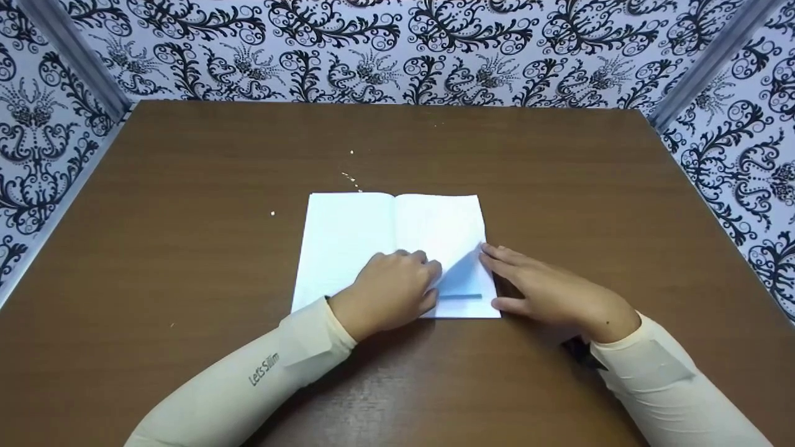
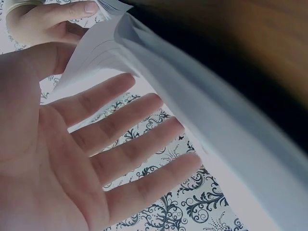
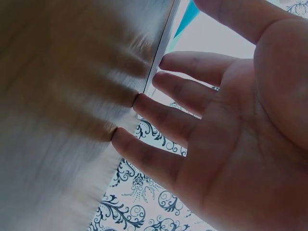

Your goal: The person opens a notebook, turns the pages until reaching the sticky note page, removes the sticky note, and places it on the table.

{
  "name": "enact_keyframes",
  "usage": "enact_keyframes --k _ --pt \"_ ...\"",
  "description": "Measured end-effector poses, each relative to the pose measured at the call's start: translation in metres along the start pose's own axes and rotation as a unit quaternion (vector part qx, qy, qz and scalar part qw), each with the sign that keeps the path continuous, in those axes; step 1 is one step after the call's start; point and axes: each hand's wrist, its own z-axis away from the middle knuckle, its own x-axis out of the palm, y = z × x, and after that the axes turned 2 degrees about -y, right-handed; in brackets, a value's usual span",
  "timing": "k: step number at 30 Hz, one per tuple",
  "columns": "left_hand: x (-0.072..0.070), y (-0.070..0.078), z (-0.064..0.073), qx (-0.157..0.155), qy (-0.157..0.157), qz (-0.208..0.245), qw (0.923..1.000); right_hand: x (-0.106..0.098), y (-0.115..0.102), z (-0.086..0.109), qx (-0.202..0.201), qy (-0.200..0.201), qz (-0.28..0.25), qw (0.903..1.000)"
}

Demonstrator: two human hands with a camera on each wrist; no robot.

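An open notebook (image 1: 348, 242) with white pages lies on the table. The lower right part of its right-hand page (image 1: 438, 223) is turned up diagonally toward the left, over a blue-tinted area (image 1: 461, 276) with a darker blue bar. My left hand (image 1: 391, 288) holds this turned-up page between thumb and index finger; the thumb tip is hidden behind the sheet (image 2: 91, 60) in the left wrist view. Its other fingers (image 2: 144, 149) stretch out to the pages. My right hand (image 1: 546, 288) has straight, spread fingers, with fingertips (image 3: 159, 79) right at the notebook's right edge.
The brown wooden table (image 1: 186, 161) extends all around the notebook. Several small white specks (image 1: 352, 180) lie beyond and left of it. Walls with black scroll patterns (image 1: 335, 37) stand at the back and both sides.
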Motion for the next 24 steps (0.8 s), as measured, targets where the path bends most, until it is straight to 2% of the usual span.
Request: enact_keyframes --k 9,24 --pt "-0.0041 0.0018 -0.0051 -0.023 0.025 0.003 0.9994 -0.001 -0.0006 -0.0006 0.006 -0.006 0.001 1.0" --pt "-0.0086 0.0008 -0.009 -0.031 0.116 0.019 0.9926 -0.001 -0.0009 -0.0003 0.007 -0.004 -0.001 1.0"
